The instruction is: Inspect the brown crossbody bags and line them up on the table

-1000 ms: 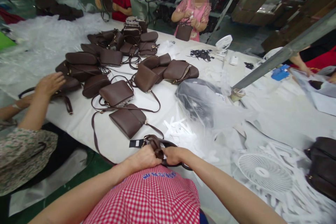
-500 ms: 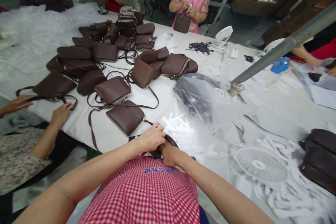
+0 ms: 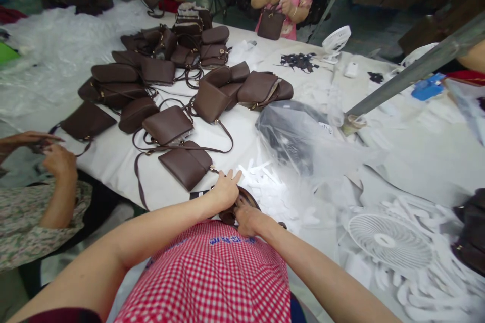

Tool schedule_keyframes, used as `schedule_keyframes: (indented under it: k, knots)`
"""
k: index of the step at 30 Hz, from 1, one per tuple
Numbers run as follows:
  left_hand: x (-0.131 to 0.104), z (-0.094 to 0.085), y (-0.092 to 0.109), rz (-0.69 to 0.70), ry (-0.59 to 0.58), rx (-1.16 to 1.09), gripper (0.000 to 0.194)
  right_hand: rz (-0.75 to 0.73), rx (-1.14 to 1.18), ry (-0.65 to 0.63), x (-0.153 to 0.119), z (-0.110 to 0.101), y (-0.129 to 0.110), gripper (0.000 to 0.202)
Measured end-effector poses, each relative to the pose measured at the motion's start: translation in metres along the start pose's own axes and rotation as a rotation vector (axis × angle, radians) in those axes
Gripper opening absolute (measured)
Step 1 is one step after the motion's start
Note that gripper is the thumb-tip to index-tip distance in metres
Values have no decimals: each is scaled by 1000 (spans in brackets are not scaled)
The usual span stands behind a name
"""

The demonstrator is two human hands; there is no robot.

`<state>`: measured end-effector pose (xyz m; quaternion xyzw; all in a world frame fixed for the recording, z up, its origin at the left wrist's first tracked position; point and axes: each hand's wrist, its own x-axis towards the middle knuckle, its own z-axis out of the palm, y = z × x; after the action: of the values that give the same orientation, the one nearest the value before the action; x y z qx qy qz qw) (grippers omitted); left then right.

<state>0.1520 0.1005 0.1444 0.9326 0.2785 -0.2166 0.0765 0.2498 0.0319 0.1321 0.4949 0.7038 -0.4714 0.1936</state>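
At the table's near edge, against my checked apron, lies a brown handbag (image 3: 250, 199), mostly hidden by my hands. My left hand (image 3: 226, 192) rests over its left side with some fingers raised and apart. The fingers of my right hand (image 3: 248, 218) are bent around the bag's edge, and their tips are partly hidden. Just beyond my left hand, another brown shoulder bag (image 3: 185, 165) lies flat, its strap trailing to the left. White strips (image 3: 261, 176) are scattered on the table close to my right hand.
Many brown bags (image 3: 168, 123) cover the left half of the table (image 3: 235, 133). A plastic-wrapped dark bundle (image 3: 286, 128) sits ahead. A slanted metal pole (image 3: 401, 75) and a white fan (image 3: 390, 239) stand right. Co-workers handle bags at the left (image 3: 60, 159) and far side (image 3: 286, 7).
My left hand's fingers have lifted and spread, while my right hand stays at the handbag. The co-worker at left has drawn both hands together on a strap. The view has shifted slightly left.
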Motion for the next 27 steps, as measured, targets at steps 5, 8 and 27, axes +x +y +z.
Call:
schedule_keyframes:
  k: [5,8,27]
  knots:
    - [10,8,14,175,95,-34,27,-10,17,98,-8,9,2,67]
    - [16,15,9,228,61,-126,21,-17,49,149,-13,11,5,59]
    - [46,31,15,-292,-231,-292,23,-151,464,228,-5,7,34,63]
